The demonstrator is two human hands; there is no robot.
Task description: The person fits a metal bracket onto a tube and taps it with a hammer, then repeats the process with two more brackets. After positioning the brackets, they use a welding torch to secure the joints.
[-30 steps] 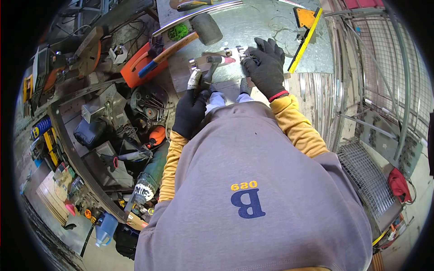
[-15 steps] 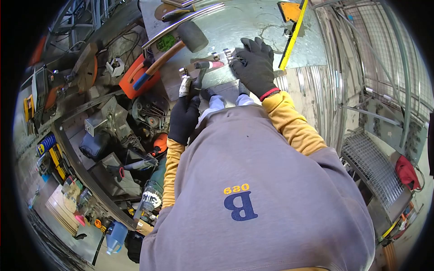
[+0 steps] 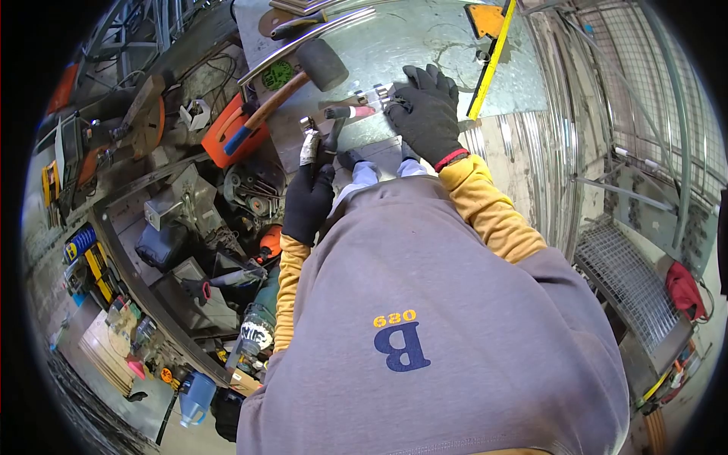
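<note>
My left hand (image 3: 309, 201), in a black glove, is closed round a tool with a white-wrapped handle (image 3: 309, 148) and a shiny metal tip, held at the table's near left edge. My right hand (image 3: 428, 114), gloved too, lies on the metal tabletop (image 3: 394, 45) with its fingers stretched out. Its thumb side is right at small shiny metal pieces (image 3: 371, 96). Between the hands lies a short red and black marker-like stick (image 3: 349, 111). A rubber mallet (image 3: 322, 64) rests just beyond it, its wooden handle reaching left over the table edge.
A yellow ruler (image 3: 491, 64) and an orange magnetic square (image 3: 487, 20) lie right of my right hand. Metal rods (image 3: 303, 44) and a green disc (image 3: 278, 74) sit behind the mallet. An orange container (image 3: 235, 133) stands left. Wire mesh (image 3: 633, 280) is at right.
</note>
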